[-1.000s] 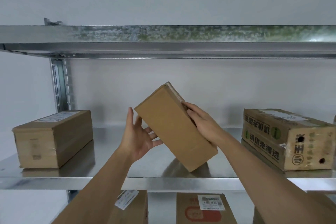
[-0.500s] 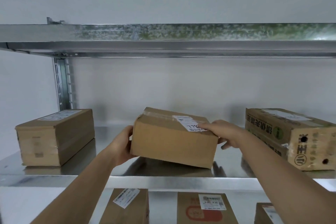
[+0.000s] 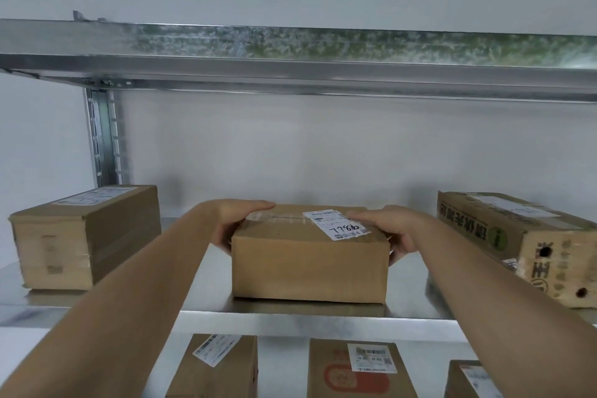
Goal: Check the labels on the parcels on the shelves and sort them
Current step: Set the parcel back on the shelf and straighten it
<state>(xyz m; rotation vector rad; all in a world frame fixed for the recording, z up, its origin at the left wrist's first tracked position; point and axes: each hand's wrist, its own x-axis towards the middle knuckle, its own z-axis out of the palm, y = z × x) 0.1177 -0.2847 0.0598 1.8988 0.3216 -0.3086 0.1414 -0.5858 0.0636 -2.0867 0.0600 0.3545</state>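
Squarely sitting flat on the metal shelf [image 3: 106,308], label [image 3: 336,224] up: middle parcel [image 3: 308,263], lying between both hands. Gripping its left end, left hand [image 3: 231,220], fingers curling over the top edge; clasping its right end, right hand [image 3: 392,231]. Flanking, well apart: left box [image 3: 85,236], printed box [image 3: 529,245].

Middle parcel [image 3: 309,263]: flat on metal shelf [image 3: 206,313], label [image 3: 336,224] up; left hand [image 3: 231,224] and right hand [image 3: 392,231] grip its ends. Plain parcel [image 3: 85,236] left, printed parcel [image 3: 529,244] right.

Brown parcel [image 3: 309,263], white label [image 3: 336,224] handwritten in seemingly black ink.
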